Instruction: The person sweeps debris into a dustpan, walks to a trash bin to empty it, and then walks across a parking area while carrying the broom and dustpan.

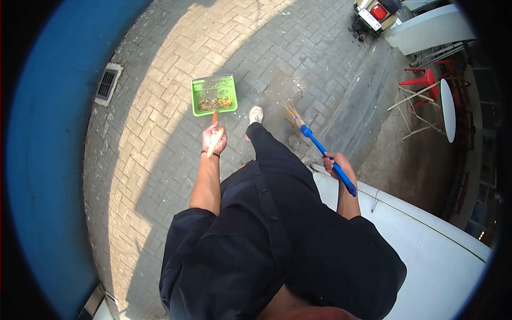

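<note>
My left hand (214, 140) is closed round the handle of a green dustpan (195, 100), whose orange and pale stick comes up through my fist. Brown and yellowish litter (216, 103) lies in the pan, gathered toward its handle side. Over on the right, my right hand (339, 164) grips the blue handle of a broom (318, 143). The broom slants up and left, its straw bristles (291, 113) pointing to the paving between the dustpan and the kerb side. My shoe (256, 114) shows between the two tools.
Brick paving (154, 106) stretches ahead, partly sunlit. A drain grate (108, 84) lies by the blue wall (48, 133) at left. At right stand a white round table (447, 111), a red chair (424, 81) and a parked scooter (377, 15). A white surface (405, 250) borders my right side.
</note>
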### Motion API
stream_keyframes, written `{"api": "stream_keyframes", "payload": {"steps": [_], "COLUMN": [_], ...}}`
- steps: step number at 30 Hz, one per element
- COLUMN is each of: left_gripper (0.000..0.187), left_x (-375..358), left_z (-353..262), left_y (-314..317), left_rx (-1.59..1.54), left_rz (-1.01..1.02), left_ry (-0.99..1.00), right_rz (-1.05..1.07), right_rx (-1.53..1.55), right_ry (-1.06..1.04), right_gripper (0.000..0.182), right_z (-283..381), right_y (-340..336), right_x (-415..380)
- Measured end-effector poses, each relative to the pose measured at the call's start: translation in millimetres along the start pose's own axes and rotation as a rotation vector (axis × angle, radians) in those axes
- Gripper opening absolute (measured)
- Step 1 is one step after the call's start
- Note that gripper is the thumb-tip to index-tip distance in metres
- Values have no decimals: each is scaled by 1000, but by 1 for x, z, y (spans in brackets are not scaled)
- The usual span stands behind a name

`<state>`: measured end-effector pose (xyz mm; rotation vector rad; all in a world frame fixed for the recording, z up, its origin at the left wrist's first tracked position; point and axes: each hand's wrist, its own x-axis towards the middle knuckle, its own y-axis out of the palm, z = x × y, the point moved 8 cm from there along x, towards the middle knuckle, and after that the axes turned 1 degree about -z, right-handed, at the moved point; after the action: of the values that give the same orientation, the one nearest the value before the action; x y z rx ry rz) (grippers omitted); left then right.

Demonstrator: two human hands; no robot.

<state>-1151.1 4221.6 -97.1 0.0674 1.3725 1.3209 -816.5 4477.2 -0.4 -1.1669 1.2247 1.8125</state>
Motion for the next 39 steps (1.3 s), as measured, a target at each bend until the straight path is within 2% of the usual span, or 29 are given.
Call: {"api": "stream_keyframes", "payload": {"steps": [1, 2, 4, 6, 8, 12, 14, 17, 23, 26, 27, 30, 33, 36, 39], "left_gripper": [23, 23, 21, 14, 11, 20, 20, 17, 7, 9, 10, 12, 13, 11, 9], "left_x": [12, 24, 49, 83, 111, 148, 171, 205, 358, 443, 463, 520, 578, 634, 692], "left_z": [-8, -20, -34, -61, -83, -107, -116, -115, -133, -141, -139, -101, -67, -19, 21], "left_y": [16, 33, 71, 100, 132, 214, 243, 293, 409, 482, 506, 570, 607, 641, 660], "left_rx": [5, 70, 38, 57, 48, 0, -45, 33, 299, 431, 459, 496, 605, 674, 679], "left_rz": [17, 22, -3, -18, -34, -17, 19, -44, -72, -100, -105, -163, -270, -230, -284], "left_ry": [-14, 46, 19, 61, 21, 35, -4, 15, -14, -26, -53, -241, -270, -355, -420], "right_rz": [78, 111, 188, 202, 190, 131, 152, 227, 280, 239, 160, 1, -95, -268, -425], "right_rx": [228, 342, 563, 589, 612, 636, 655, 730, 878, 997, 1025, 924, 918, 858, 718], "right_ry": [17, 35, 73, 56, 52, -11, -33, -72, -232, -363, -412, -456, -503, -510, -495], "right_gripper": [13, 14, 15, 15, 15, 14, 13, 13, 10, 9, 9, 9, 6, 11, 15], "right_z": [14, 30, 64, 99, 136, 208, 253, 314, 424, 464, 475, 509, 533, 567, 610], "right_y": [10, 23, 64, 107, 154, 223, 257, 295, 310, 317, 324, 348, 328, 311, 276], "right_x": [16, 24, 43, 68, 91, 137, 136, 133, 164, 187, 185, 169, 177, 185, 196]}}
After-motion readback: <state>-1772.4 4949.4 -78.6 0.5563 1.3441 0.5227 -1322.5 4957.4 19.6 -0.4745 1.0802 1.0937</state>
